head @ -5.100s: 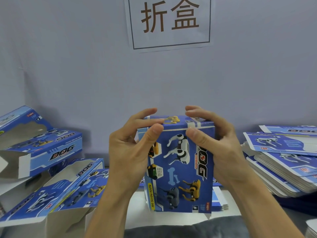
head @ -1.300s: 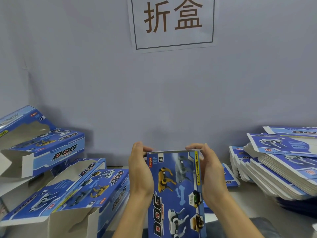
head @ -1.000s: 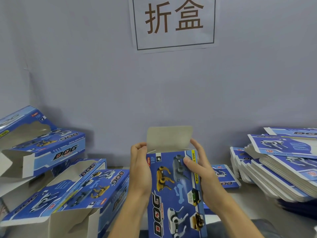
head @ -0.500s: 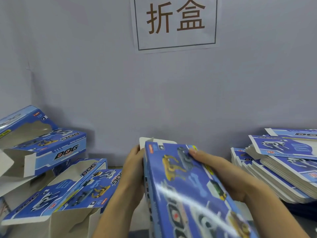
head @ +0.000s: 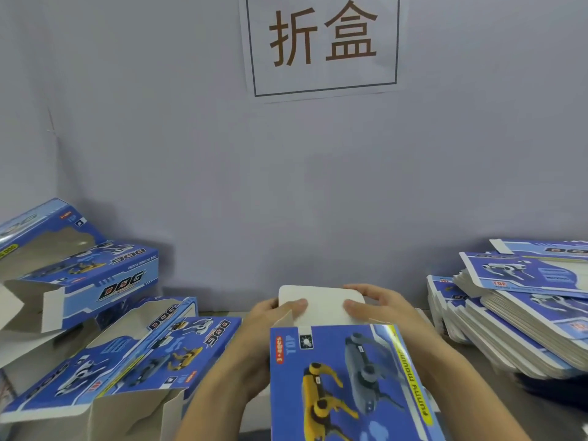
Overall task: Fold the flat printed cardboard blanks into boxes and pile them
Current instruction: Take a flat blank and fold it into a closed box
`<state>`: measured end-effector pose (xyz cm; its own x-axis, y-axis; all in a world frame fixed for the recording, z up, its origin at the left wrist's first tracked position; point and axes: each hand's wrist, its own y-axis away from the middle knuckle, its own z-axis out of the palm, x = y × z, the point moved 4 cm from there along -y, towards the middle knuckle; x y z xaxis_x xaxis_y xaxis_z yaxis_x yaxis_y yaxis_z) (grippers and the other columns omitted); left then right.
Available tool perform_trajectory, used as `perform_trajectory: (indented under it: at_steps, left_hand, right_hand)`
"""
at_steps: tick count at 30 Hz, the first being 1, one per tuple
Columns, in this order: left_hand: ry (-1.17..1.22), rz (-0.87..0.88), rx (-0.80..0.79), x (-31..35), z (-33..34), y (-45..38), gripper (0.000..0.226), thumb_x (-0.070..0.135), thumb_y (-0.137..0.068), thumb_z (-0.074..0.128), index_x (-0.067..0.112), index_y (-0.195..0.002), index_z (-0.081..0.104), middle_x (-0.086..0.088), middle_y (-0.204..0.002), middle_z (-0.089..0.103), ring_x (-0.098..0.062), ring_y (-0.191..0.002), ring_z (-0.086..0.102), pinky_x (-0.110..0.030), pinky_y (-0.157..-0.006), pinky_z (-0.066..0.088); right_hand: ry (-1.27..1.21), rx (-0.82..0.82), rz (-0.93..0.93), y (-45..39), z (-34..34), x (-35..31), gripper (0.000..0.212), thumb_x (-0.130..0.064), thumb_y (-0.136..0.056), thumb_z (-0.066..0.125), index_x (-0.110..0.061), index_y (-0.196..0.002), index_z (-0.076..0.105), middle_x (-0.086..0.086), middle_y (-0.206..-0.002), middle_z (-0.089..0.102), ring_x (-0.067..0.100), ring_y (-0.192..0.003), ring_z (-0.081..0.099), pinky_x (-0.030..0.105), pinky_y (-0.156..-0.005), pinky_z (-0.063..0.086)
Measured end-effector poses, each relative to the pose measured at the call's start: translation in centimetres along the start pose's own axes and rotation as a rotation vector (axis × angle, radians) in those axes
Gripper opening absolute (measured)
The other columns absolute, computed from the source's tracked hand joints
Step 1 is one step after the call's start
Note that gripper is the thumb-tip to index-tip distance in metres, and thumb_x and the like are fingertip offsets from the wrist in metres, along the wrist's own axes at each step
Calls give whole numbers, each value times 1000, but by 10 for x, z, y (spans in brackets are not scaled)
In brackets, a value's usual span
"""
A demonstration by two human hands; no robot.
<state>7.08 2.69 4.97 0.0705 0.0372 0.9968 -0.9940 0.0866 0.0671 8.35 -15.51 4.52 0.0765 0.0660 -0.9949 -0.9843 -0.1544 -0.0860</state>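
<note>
Blue box (head: 343,383) front & centre, long axis running away from the person, white end flap (head: 321,305) at the far end. Left hand (head: 270,316) & right hand (head: 378,305) grip that end, thumbs on the flap, fingers curled behind. Flat blanks (head: 521,313) stacked right, folded boxes (head: 105,338) piled left.

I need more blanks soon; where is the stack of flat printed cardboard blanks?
In the head view, the stack of flat printed cardboard blanks sits at the right edge, beside the right hand.
</note>
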Motion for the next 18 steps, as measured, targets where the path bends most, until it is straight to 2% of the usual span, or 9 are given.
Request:
perform_trajectory:
  at_steps: [2, 4, 6, 8, 15, 18]
  left_hand:
    - [-67, 52, -7, 1, -2, -4, 10, 8, -97, 58, 1, -102, 61, 1, -58, 71, -8, -45, 66, -17, -40, 48]
    - [-87, 106, 1, -1, -8, -10, 14, 9, -96, 60, 4, -108, 62, 4, -61, 72, -6, -50, 68, -15, -43, 48]
    - [-83, 138, 14, -2, -10, -11, 14, 5, -95, 60, 8, -108, 62, 7, -63, 72, -6, -54, 70, -15, -44, 50]
    - [-78, 146, 5, -2, -8, -10, 15, 1, -94, 60, 9, -106, 63, 6, -64, 72, -6, -55, 70, -15, -45, 50]
    - [-87, 236, -3, -1, -13, -9, 18, -4, -90, 62, 10, -102, 64, 4, -65, 74, -10, -56, 71, -18, -45, 52]
    - [-119, 225, 0, -1, -14, -11, 14, -5, -87, 65, 7, -94, 67, -2, -70, 73, -11, -55, 70, -18, -44, 52]
  right_hand:
    - [30, -6, -16, -2, 4, 4, 20, -5, -95, 62, -10, -113, 67, 10, -89, 78, 25, -79, 74, 44, -78, 58]
    - [89, 9, -13, -5, 4, 9, 18, -10, -95, 62, -11, -112, 68, 9, -91, 78, 30, -85, 74, 51, -88, 55]
    - [121, 20, -12, -6, 3, 10, 18, -10, -94, 63, -9, -111, 70, 8, -88, 78, 27, -81, 75, 41, -73, 60]
    - [111, 25, -26, -5, 4, 9, 17, -6, -93, 63, -6, -109, 71, 9, -84, 77, 23, -72, 74, 28, -59, 57]
    - [-4, 35, -41, -2, 5, 6, 22, 4, -89, 65, -11, -103, 71, 16, -77, 75, 26, -64, 73, 29, -52, 57]
    - [-9, 72, -73, -2, 3, 4, 18, 12, -84, 66, -4, -88, 74, 16, -68, 72, 18, -53, 69, 22, -46, 52]
